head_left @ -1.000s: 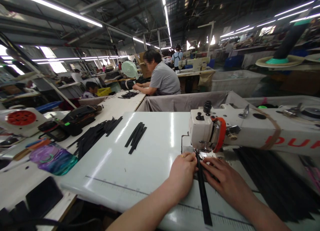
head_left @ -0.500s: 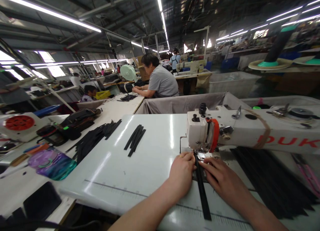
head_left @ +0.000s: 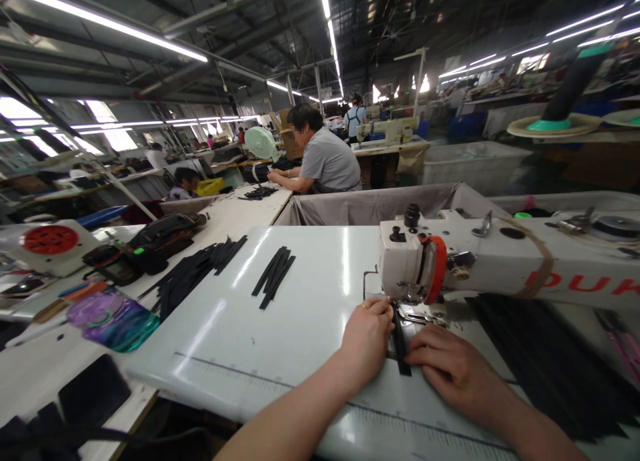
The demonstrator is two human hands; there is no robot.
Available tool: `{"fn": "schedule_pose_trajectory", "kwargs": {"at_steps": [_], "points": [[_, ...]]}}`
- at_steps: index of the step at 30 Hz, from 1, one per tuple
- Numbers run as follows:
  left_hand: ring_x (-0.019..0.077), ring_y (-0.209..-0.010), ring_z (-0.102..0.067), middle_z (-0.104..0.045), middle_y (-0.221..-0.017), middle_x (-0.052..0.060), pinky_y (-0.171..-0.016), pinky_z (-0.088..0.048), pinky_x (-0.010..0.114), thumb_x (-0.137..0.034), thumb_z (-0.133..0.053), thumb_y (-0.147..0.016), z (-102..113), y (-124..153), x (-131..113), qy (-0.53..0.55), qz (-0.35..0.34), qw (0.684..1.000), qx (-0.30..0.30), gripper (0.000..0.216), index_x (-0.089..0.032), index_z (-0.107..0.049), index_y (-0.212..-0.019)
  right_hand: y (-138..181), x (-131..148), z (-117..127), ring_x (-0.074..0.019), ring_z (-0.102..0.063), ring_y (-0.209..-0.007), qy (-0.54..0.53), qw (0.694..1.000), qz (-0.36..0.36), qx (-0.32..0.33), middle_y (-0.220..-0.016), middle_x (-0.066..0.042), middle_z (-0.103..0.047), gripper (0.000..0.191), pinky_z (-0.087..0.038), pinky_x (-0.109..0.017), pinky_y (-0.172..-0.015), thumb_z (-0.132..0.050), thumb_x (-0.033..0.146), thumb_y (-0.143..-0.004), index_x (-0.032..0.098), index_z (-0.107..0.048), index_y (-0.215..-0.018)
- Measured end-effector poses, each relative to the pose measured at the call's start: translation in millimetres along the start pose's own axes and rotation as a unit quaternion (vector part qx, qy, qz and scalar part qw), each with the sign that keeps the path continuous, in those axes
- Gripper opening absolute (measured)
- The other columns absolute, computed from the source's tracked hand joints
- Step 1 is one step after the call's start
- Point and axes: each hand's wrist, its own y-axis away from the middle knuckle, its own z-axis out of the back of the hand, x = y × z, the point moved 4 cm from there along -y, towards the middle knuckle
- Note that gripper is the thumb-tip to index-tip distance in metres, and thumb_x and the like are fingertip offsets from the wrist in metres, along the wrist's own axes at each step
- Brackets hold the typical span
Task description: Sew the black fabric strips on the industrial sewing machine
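A narrow black strip (head_left: 400, 344) lies on the white table (head_left: 280, 341) under the head of a white sewing machine (head_left: 480, 261). My left hand (head_left: 367, 338) rests curled against the strip's left side, fingers pressed to it near the presser foot. On the strip's right side lies my right hand (head_left: 450, 368), palm down, fingertips touching the strip's near end. Only a short length of strip shows on my side of the needle.
A small bundle of black strips (head_left: 274, 276) lies mid-table and a bigger pile (head_left: 193, 273) lies to the left. More black strips (head_left: 545, 354) are heaped on the right. A purple-teal bag (head_left: 113, 318), dark bags (head_left: 150, 238) and a seated co-worker (head_left: 323, 154) are beyond.
The strip has run away from me under the machine head, so much less of it trails toward the table edge. My right hand slid back toward me; the left stayed.
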Motion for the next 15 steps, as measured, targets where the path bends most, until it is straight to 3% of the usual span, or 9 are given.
{"fn": "schedule_pose_trajectory", "kwargs": {"at_steps": [15], "points": [[0.0215,-0.109,-0.057,-0.069,-0.107,0.007,-0.102,-0.046,0.035,-0.012,-0.051,-0.093,6.1,-2.0,-6.3,-0.011,-0.001,1.0,0.026,0.016,-0.015,-0.066,-0.089,-1.2,-18.5,-9.7,-0.0234,-0.065,-0.088,0.17,0.984,-0.041,-0.031,-0.104,-0.008,-0.07,0.035,-0.057,-0.037,-0.073,-0.043,0.009,-0.085,0.021,-0.066,-0.108]]}}
